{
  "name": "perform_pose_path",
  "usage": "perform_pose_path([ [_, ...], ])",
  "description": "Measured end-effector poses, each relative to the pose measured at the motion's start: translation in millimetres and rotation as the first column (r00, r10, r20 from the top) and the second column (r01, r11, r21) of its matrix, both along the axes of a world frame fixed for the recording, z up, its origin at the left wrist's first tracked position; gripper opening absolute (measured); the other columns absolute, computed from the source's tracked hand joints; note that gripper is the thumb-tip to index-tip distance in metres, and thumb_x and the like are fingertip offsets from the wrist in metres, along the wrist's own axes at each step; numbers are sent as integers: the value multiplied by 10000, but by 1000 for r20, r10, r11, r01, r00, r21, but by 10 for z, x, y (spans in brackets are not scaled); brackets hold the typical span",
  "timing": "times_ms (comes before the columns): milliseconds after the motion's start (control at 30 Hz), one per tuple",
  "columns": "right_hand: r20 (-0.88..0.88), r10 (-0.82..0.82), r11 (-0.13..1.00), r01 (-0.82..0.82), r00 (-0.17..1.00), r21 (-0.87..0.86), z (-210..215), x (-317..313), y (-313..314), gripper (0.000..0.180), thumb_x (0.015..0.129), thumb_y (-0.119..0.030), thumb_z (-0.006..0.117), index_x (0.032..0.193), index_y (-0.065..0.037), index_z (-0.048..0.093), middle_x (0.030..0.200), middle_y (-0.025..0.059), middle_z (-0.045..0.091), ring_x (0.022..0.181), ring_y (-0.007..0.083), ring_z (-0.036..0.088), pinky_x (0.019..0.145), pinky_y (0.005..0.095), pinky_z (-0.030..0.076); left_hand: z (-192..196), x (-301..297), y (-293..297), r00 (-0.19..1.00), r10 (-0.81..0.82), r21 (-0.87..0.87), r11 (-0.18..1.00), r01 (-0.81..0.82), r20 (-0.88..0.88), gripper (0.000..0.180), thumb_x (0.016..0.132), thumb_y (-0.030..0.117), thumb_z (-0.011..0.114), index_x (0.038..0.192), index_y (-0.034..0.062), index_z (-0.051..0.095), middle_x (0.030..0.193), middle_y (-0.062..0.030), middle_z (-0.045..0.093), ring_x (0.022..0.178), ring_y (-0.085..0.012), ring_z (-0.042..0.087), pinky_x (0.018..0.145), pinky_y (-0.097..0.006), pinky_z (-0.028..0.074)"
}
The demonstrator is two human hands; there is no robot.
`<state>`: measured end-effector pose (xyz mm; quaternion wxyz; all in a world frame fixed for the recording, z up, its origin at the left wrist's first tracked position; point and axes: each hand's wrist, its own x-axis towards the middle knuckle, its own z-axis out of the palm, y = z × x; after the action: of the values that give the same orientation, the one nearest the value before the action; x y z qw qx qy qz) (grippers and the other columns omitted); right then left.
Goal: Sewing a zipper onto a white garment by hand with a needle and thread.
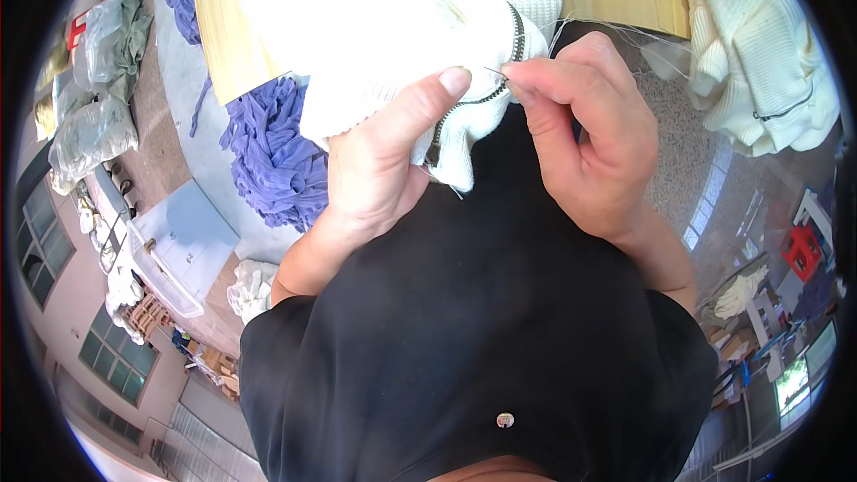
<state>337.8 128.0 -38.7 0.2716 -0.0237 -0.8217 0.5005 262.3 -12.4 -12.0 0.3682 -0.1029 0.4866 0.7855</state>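
A white knitted garment (384,54) is spread in front of me, its upper part washed out by glare. Along its edge runs a dark-toothed zipper (473,102), curving between my hands. My left hand (375,161) grips the garment beside the zipper, thumb on top and the other fingers hidden under the cloth. Between thumb and forefinger, my right hand (596,129) pinches a thin needle (493,70) whose tip points left over the zipper tape. Fine loose threads (616,29) trail to the right behind the right hand.
A wooden board (223,45) lies under the garment, with another wooden surface (625,0) at upper right. Purple cloth strips (272,156) are heaped at left. More white knitwear (759,62) hangs at far right. Filled plastic bags (98,134) stand at far left.
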Motion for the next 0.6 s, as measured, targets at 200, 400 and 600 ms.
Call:
perform_pose_path([
  [200, 44, 0, 991, 6, 999, -137, -20, 27, -57, 142, 802, 87, 634, 908, -1, 602, 725, 15, 496, 621, 86, 448, 534, 204, 354, -20, 20, 13, 1000, 15, -10, 1000, -15, -1, 255, 801, -7, 645, 1050, -26, 594, 960, -94, 651, 863, -168, 631, 751, -280, 502],
  [400, 241, 42, 883, 77, 970, -463, 140, -24, -61, 121, 825, 69, 626, 903, 4, 562, 796, 23, 536, 666, 31, 510, 556, 152, 391, -80, 57, 13, 972, -14, -133, 991, -17, -234, 185, 802, 13, 668, 981, -14, 630, 893, -51, 647, 785, -123, 603, 692, -246, 468],
  [600, 145, 22, 970, 14, 989, -243, 113, -111, -60, 122, 823, 89, 604, 926, 32, 573, 906, 58, 538, 663, 47, 539, 535, 161, 420, -13, 56, 42, 963, -103, -238, 970, 42, -249, 461, 797, -24, 631, 1228, -33, 468, 1118, -125, 584, 1003, -210, 581, 881, -313, 463],
])
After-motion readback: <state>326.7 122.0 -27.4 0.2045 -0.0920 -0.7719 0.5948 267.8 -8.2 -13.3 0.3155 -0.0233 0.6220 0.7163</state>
